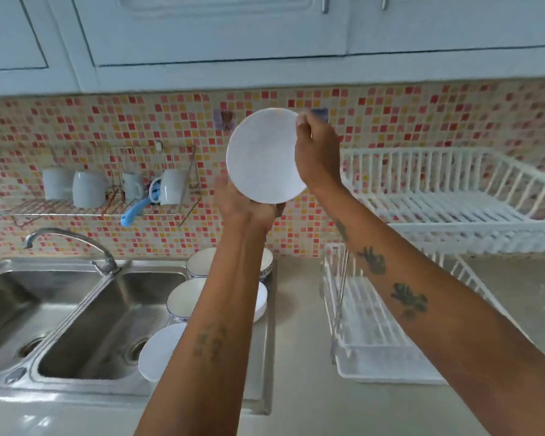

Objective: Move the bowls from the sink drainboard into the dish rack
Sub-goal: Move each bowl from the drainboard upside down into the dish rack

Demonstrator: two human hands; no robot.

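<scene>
Both hands hold one white bowl (262,155) up in front of the tiled wall, its inside facing me. My left hand (247,204) grips its lower rim; my right hand (317,154) grips its upper right rim. Three more bowls sit on the sink drainboard (265,372), partly hidden by my left forearm: a far one with a blue pattern (202,262), a middle one (186,298), and a near white one (159,350). The white two-tier dish rack (438,196) stands to the right, its upper tier level with the held bowl, its lower tier (368,325) near the counter.
A double steel sink (76,316) with a curved tap (76,240) lies at left. A wall rack (107,190) holds several white mugs and a blue-handled tool (136,212). Cabinets (221,29) hang overhead. Beige counter (296,388) runs between drainboard and dish rack.
</scene>
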